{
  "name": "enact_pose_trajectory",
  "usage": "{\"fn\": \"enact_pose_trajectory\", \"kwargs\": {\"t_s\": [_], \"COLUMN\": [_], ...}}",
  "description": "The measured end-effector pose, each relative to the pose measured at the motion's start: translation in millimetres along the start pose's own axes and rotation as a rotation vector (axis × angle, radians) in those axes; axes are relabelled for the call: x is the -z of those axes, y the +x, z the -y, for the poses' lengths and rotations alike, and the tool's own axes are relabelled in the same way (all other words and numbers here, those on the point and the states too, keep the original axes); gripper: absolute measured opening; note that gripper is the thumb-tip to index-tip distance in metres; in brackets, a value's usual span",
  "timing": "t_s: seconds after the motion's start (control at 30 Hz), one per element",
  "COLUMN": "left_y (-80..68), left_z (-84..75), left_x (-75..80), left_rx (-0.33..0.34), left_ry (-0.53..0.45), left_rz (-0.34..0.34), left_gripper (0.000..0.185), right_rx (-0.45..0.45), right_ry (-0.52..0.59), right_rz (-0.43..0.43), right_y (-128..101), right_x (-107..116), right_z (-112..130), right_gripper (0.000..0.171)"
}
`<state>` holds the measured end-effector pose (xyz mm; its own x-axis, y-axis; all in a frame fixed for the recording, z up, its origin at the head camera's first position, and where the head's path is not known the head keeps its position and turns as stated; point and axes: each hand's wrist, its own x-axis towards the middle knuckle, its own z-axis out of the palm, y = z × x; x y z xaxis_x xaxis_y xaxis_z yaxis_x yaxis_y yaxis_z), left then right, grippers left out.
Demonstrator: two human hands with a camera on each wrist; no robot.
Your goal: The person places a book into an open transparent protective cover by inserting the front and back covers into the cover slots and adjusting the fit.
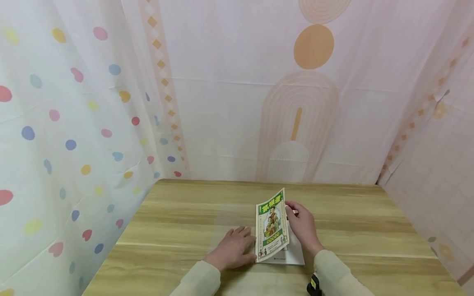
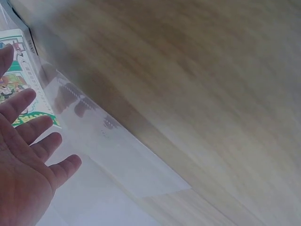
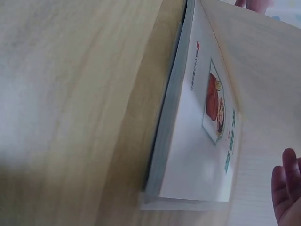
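Observation:
A green-and-cream illustrated book (image 1: 272,226) stands tilted, its right side raised, above a white book (image 1: 290,248) lying on the table. My right hand (image 1: 301,224) holds the illustrated book by its right edge; some fingers are hidden behind it. In the right wrist view the white book (image 3: 197,122) shows a food picture on its cover, with part of my right hand (image 3: 287,188) at the right side. My left hand (image 1: 233,248) is beside the illustrated book's left edge, its fingers spread in the left wrist view. There, part of the book (image 2: 19,84) appears behind the fingers.
A translucent plastic sheet (image 2: 136,174) lies on the wooden table (image 1: 177,218) near my left hand. Patterned curtains (image 1: 222,123) hang behind the table and along both sides. A black strap (image 1: 314,285) is at the right sleeve.

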<state>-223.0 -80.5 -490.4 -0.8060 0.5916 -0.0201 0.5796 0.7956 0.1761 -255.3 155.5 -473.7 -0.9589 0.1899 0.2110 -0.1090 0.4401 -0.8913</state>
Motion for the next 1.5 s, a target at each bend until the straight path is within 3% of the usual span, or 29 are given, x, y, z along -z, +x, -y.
{"fn": "enact_pose_trajectory", "kwargs": {"t_s": [0.37,0.63,0.87,1.13,1.27,1.5], "left_y": [0.0,-3.4,-6.0,-6.3,-7.3,-9.4], "left_z": [3.4,8.2,12.6,15.3,17.1,19.9], "left_x": [0.0,-1.0,0.4,-0.3,-3.7,-9.1], "left_rx": [-0.003,0.008,0.019,0.15,0.236,0.352], "left_ry": [-0.007,-0.021,-0.028,-0.083,-0.108,-0.141], "left_rz": [-0.002,-0.011,-0.068,-0.129,-0.166,-0.19], "left_gripper": [0.054,0.054,0.048,0.046,0.053,0.069], "right_rx": [0.073,0.092,0.106,0.1,0.066,0.095], "right_ry": [-0.207,-0.183,-0.219,-0.249,-0.252,-0.306], "right_rz": [0.023,0.131,0.237,0.314,0.337,0.364], "right_y": [-1,-1,-3,-5,-6,-6], "right_x": [-1,-4,-8,-17,-22,-30], "right_z": [9,5,6,8,9,9], "right_gripper": [0.031,0.035,0.042,0.049,0.05,0.052]}}
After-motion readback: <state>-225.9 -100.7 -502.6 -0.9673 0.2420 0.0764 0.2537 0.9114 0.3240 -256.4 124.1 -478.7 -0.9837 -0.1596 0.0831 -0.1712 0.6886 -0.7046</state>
